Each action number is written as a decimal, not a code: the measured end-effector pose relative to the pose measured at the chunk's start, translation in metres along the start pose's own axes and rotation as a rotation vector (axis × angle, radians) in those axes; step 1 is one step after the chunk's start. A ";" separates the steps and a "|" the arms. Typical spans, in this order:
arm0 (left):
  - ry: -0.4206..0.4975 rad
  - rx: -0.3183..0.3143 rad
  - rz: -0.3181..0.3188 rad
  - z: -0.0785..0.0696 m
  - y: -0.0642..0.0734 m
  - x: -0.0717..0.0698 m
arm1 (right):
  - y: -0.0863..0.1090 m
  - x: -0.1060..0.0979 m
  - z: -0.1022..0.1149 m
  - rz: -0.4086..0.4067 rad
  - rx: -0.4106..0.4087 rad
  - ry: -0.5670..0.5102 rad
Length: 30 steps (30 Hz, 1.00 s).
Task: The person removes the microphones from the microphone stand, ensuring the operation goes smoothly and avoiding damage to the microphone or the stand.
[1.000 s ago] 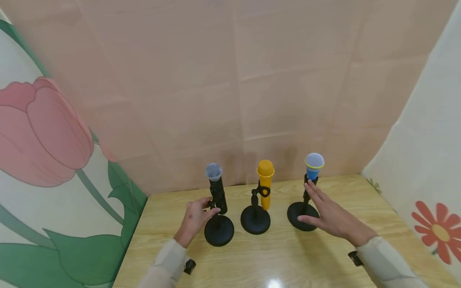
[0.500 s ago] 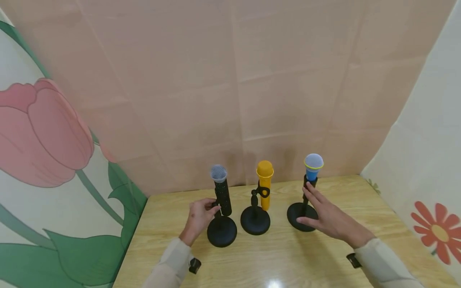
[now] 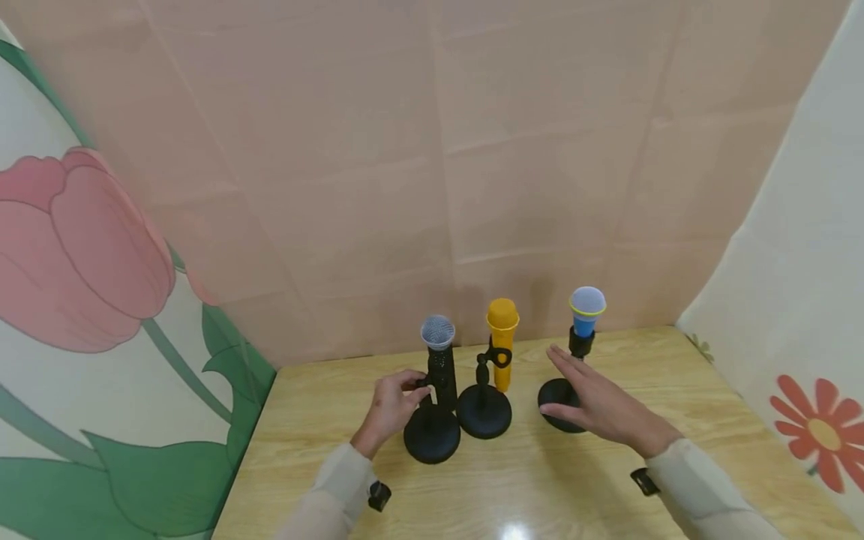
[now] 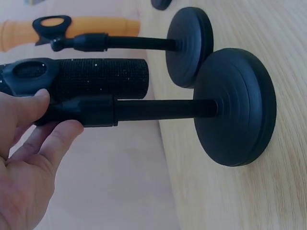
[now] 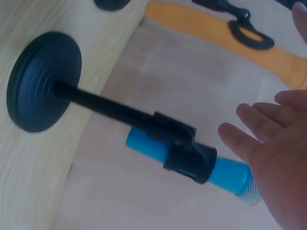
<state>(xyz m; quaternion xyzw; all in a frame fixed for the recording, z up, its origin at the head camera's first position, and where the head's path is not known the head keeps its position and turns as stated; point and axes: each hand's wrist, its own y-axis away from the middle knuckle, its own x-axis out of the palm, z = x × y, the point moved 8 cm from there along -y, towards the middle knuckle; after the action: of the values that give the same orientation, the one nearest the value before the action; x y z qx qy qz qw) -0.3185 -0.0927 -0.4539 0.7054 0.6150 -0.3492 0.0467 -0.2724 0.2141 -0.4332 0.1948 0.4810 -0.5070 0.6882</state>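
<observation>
Because its slim neck (image 4: 98,112) presumably suits fingers, the left hand (image 3: 391,406) pinches the black stand (image 4: 163,109) clipping up the silver-headed microphone (image 3: 442,367), just beside the stand (image 3: 484,420) of the orange microphone (image 3: 502,318). Right hand (image 3: 602,405): fingers extended, holding nothing, near the blue microphone (image 3: 584,328), clipped, evidently, for support. Stands: 3.
</observation>
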 end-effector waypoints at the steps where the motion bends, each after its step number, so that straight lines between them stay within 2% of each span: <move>1: 0.002 -0.003 0.004 0.000 -0.001 0.002 | -0.001 0.001 0.001 -0.002 -0.004 -0.017; 5: 0.014 -0.014 0.020 -0.001 -0.005 0.009 | -0.009 0.005 0.005 -0.005 -0.010 -0.092; 8: 0.029 0.001 0.040 -0.005 -0.007 0.014 | -0.015 0.006 0.010 -0.014 -0.015 -0.136; 16: 0.076 0.018 0.076 -0.018 -0.007 0.027 | -0.023 0.009 0.015 -0.015 -0.035 -0.196; 22: 0.089 0.022 0.084 -0.020 -0.005 0.035 | -0.025 0.014 0.018 -0.013 -0.077 -0.249; 30: 0.101 0.017 0.111 -0.026 -0.001 0.049 | -0.031 0.023 0.026 0.024 -0.068 -0.297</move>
<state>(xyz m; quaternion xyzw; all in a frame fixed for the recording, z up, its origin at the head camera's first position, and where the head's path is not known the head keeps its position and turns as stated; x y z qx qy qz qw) -0.3081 -0.0392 -0.4608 0.7556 0.5734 -0.3154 0.0289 -0.2870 0.1700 -0.4345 0.1000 0.3884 -0.5056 0.7639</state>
